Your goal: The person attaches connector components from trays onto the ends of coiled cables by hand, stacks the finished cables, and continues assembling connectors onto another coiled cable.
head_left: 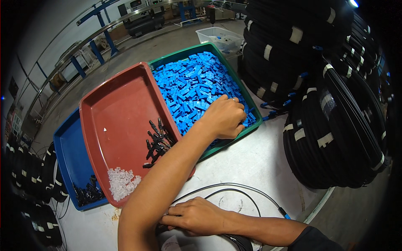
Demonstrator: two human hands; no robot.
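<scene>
My left hand (224,118) reaches across to the green tray (250,97), over its heap of small blue plastic connector pieces (190,85). Its fingers curl down near the tray's right side; the tips and anything they pinch are hidden. Closer to me, my right hand (194,216) is closed around a black cable (232,184) on the white tabletop. The cable arcs to the right and ends in a black and blue connector (284,213). More black cable runs below the right hand, and my left forearm crosses in front of the trays.
Left of the green tray, a red tray (121,100) holds black connector parts (158,140) and clear plastic pieces (121,183). A blue tray (69,142) with black parts lies further left. Black cable coils (331,129) stand stacked at right. Behind is a clear bin (220,37).
</scene>
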